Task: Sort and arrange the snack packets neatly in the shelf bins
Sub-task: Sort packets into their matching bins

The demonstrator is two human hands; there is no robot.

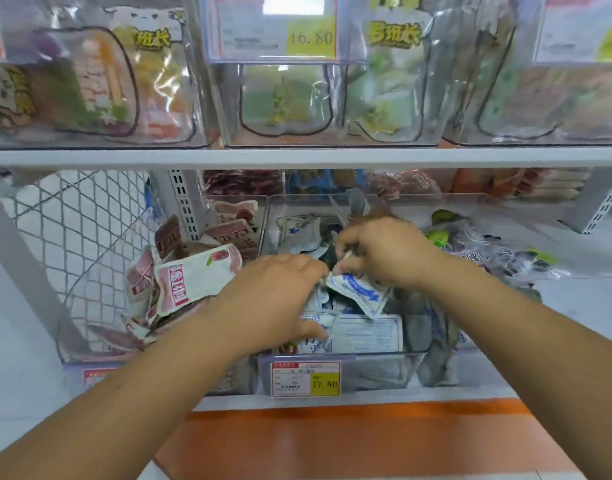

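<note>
Both hands are down in the clear bin (377, 372) on the lower shelf. The right hand (384, 252) pinches a blue-and-white packet (360, 294) by its edge, tilted above the heap. The left hand (273, 296) is curled over the packets just beside it, but I cannot tell whether it grips one. Red-and-white packets (190, 282) sprawl left of the left hand. Mid-sort, I'd say. Next, that packet wants laying flat among its fellows.

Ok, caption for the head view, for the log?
Right hand pinches a blue-white packet over the middle bin, left hand in the bin beside it; pink packets lie left.
</note>
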